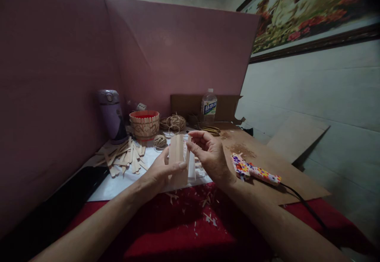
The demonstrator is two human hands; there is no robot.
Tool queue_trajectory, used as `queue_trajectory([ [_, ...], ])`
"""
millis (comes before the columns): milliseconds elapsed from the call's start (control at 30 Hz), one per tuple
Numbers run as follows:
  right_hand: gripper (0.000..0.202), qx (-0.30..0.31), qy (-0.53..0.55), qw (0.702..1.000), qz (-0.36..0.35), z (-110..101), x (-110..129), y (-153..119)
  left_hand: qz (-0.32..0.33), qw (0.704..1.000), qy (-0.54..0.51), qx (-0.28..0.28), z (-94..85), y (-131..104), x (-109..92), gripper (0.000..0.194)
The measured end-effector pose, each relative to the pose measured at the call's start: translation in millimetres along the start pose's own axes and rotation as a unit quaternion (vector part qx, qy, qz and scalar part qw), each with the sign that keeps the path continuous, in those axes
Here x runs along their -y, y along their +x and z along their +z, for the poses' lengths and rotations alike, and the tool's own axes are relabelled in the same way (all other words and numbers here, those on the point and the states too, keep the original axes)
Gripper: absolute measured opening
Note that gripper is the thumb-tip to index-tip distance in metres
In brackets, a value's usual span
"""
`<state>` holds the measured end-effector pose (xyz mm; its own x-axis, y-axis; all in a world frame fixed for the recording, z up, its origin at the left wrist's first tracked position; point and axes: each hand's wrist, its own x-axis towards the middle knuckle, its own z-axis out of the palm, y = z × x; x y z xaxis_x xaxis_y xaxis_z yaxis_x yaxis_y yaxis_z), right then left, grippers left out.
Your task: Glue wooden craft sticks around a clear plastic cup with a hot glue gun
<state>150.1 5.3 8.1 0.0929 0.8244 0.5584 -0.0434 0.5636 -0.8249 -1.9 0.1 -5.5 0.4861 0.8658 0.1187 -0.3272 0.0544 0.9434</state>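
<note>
My left hand (162, 171) is closed round a pale wooden piece built of flat craft sticks (176, 151), held upright above the table with the thumb across its front. At its right edge, my right hand (213, 157) pinches a single craft stick (189, 151) between thumb and fingertips. That stick stands upright against or very near the piece; whether it is joined to it, I cannot tell. A pile of loose craft sticks (127, 157) lies on white paper to the left. On the right rests a flower-patterned hot glue gun (255, 171) with a black cord.
Behind the hands are a small twine ball (160, 141), coiled twine (175, 122), a stick-covered basket (144, 124), scissors (211, 129) and a plastic bottle (209, 109). A purple flask (111, 115) stands left. Brown board (273, 187) lies right; scraps litter the red cloth (178, 230).
</note>
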Motion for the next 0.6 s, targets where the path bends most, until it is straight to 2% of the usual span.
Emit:
queue_trajectory([
  [200,0.023,-0.018,-0.063,0.998,-0.025,3.2,-2.7,-5.8,0.014,0.999,0.024,-0.032,-1.7,2.5,4.4,0.067],
  [367,0.022,-0.013,-0.114,0.993,-0.035,1.6,-4.5,-7.7,0.005,0.999,0.019,-0.035,-2.0,0.1,2.9,0.065],
  [600,0.017,-0.004,-0.087,0.996,-0.026,-1.0,0.5,0.8,-0.008,0.999,0.033,-0.03,-2.0,0.0,1.8,0.069],
])
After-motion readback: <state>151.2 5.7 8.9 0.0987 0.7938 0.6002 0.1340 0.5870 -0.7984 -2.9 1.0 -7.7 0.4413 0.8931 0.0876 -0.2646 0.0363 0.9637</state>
